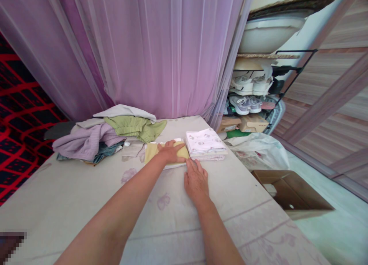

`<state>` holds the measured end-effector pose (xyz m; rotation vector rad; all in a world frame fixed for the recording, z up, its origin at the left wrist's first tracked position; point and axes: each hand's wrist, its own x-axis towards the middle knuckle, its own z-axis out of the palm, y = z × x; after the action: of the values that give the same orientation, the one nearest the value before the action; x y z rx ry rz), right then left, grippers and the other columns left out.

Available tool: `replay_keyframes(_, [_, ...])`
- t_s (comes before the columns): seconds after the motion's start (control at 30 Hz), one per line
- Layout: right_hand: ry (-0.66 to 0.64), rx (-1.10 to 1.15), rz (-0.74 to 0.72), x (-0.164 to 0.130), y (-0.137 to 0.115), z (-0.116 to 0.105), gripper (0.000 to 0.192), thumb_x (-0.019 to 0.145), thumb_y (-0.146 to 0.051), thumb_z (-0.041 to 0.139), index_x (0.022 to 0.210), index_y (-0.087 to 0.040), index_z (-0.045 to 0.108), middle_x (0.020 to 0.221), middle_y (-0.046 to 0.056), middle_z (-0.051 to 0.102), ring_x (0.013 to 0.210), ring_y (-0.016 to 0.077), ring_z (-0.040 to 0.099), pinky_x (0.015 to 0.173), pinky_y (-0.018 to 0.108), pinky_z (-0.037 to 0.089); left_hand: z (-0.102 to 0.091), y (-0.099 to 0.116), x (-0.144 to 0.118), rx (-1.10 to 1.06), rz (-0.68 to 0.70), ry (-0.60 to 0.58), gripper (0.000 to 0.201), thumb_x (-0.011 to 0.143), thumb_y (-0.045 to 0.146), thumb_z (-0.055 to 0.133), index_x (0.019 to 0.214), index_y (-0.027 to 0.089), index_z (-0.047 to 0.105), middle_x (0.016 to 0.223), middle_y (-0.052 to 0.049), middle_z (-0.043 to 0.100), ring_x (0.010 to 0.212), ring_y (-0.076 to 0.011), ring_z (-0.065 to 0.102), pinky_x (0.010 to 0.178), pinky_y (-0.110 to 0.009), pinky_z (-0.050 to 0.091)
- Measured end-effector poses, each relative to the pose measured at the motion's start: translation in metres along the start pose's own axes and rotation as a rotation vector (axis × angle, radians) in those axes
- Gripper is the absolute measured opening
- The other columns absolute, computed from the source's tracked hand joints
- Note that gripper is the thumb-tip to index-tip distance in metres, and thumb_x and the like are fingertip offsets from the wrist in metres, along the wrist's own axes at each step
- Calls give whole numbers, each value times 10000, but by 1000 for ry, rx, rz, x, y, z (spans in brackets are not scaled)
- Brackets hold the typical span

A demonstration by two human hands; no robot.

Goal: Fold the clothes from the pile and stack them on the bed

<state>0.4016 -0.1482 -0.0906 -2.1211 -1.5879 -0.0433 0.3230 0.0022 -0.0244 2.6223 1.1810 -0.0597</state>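
Note:
A folded yellow cloth point(151, 152) lies on the bed-like surface point(155, 226), with white fabric showing beneath its edges. My left hand point(170, 151) rests flat on top of it, fingers spread. At the cloth's near right corner is my right hand point(196, 180), its fingers stretched forward and touching the edge; it grips nothing that I can see. Just right of the yellow cloth sits a stack of folded white printed cloths point(205, 140). A striped beige piece point(132, 149) lies to the left, partly against the yellow cloth.
At the left is a loose heap with a lilac knitted garment point(86, 142), green pants point(135, 127) and a grey-white garment point(125, 112). A purple curtain point(155, 54) hangs behind. On the right are a shoe rack point(296, 70) and an open cardboard box point(304, 192) beyond the edge.

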Motion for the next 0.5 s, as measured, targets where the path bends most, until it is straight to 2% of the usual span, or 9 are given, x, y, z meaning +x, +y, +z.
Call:
replay_keyframes(0.1, [-14,-7,2,0,-1,-1,542,860,-199,397,1402,-192,400,1415,88,462,1350,259,284,1000,431,300,3,-8,-3,-48,27,39,745,706,682,564,1376,408,387,1522,-76,274,1376,-361,228,1046,-665,108])
replay_keyframes(0.2, [-28,-7,6,0,-4,-3,533,861,-209,407,1393,-183,411,1418,85,460,1346,264,294,1003,440,300,-7,-23,-13,-100,78,134,582,821,524,502,1355,299,450,1511,-72,309,1353,-253,326,1117,-464,201])
replay_keyframes(0.27, [-15,-5,11,0,-5,-3,518,864,-202,407,1381,-183,429,1416,86,463,1343,266,302,1006,444,299,-13,-36,-26,-61,119,206,522,858,463,459,1324,230,494,1490,-89,350,1342,-219,353,1121,-368,225])
replay_keyframes(0.4, [16,-11,-4,-1,-1,0,502,865,-208,426,1366,-186,453,1402,108,475,1335,274,325,993,454,321,-7,-62,-53,36,34,257,611,851,568,437,1360,228,443,1491,-96,353,1377,-281,285,1140,-464,142])
replay_keyframes(0.5, [117,10,-37,-4,-1,0,458,877,-190,405,1324,-187,505,1355,111,525,1301,263,381,998,452,332,9,-70,-60,10,-4,245,652,851,588,437,1396,234,388,1508,-93,322,1392,-271,252,1135,-445,166])
